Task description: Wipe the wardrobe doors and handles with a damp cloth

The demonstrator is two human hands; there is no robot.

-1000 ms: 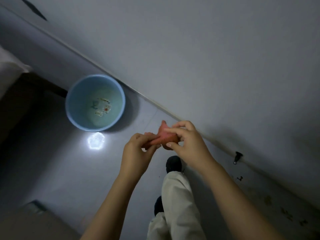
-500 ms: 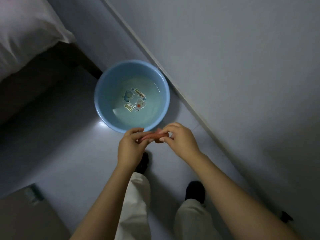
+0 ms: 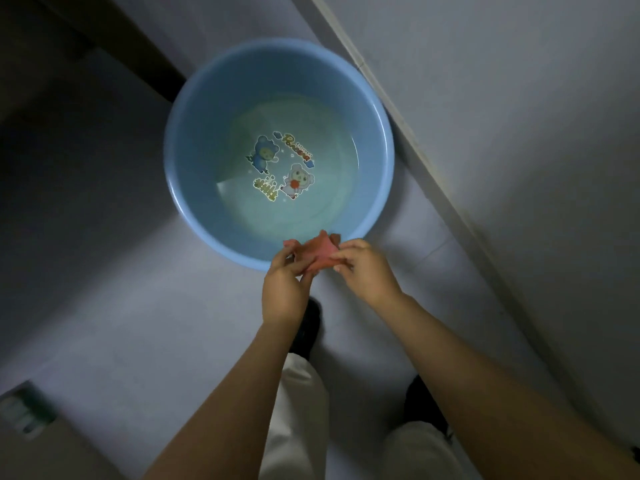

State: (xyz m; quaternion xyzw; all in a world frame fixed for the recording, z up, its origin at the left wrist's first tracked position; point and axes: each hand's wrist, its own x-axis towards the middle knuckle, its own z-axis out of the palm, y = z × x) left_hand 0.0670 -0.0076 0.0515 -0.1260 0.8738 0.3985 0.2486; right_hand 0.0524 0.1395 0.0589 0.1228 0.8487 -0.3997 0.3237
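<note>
Above the near rim of the round blue plastic basin, both hands grasp a small crumpled pink cloth. Left hand pinches its left edge; right hand pinches its right edge. Basin stands on the grey floor, just beside the pale wardrobe door, and holds shallow water over cartoon stickers.

Dim, bluish, slightly soft picture; the basin is lit brightest, corners fall dark, wide-angle lines bend
</note>
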